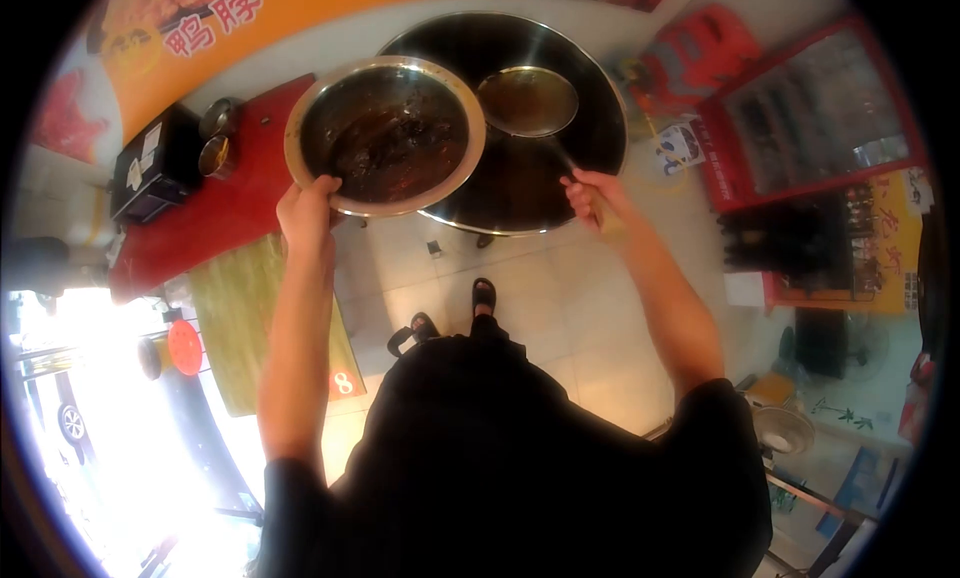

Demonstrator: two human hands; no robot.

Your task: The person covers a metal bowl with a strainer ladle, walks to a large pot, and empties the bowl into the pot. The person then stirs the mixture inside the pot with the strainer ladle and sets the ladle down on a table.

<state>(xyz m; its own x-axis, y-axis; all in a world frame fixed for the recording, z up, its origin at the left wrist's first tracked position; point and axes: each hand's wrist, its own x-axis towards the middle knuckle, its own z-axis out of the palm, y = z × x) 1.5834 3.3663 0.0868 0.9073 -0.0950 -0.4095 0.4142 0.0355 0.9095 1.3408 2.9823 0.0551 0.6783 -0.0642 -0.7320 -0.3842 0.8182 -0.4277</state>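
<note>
My left hand [308, 216] grips the rim of a round metal basin [300, 168], its thumb over the edge. Dark, glossy food [395, 143] covers the basin's bottom; I cannot make out what kind. In my right hand [596, 200] is the handle of a round skimmer [528, 102], fingers wrapped round it. The skimmer's head is over a large round pot [622, 128] with a dark inside. The basin overlaps the pot's left side in the head view, hiding part of it.
A red counter [255, 148] at the left bears a black box-shaped appliance [155, 168] and small metal pots [217, 158]. Below it is a greenish table [240, 318]. A red-framed glass cabinet [820, 108] stands at the right. Pale floor tiles [560, 298] lie under my feet.
</note>
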